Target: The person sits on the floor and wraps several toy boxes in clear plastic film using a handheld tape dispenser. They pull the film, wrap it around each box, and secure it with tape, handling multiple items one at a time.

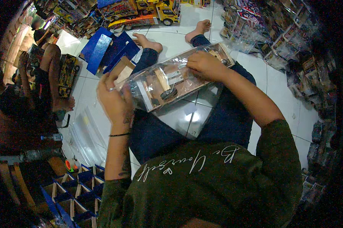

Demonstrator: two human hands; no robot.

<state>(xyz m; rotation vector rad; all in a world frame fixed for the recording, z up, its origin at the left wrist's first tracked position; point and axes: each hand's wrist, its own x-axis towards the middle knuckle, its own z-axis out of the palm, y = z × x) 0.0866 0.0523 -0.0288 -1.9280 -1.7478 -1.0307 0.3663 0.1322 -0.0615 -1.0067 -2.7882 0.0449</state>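
A clear plastic bag [171, 64] lies slantwise across my legs. Inside it is an unpainted wooden toy truck [163, 81] with black wheels and a pale frame. My left hand [116, 95], wearing a ring, has its fingers bent around the bag's left end; part of its grip is hidden. On the upper right part of the bag, my right hand [205, 65] is closed on the plastic, its fingers bunched against the long far edge. Just beyond my left hand are blue-painted wooden parts [108, 49] with a bare wood inner face.
Finished yellow toy trucks [167, 13] stand at the far side. Bagged toys [251, 22] are piled along the right. Loose clear plastic bags [85, 133] lie on the white tiles at left, above blue wooden frames [78, 190]. Another person [46, 76] sits at the left.
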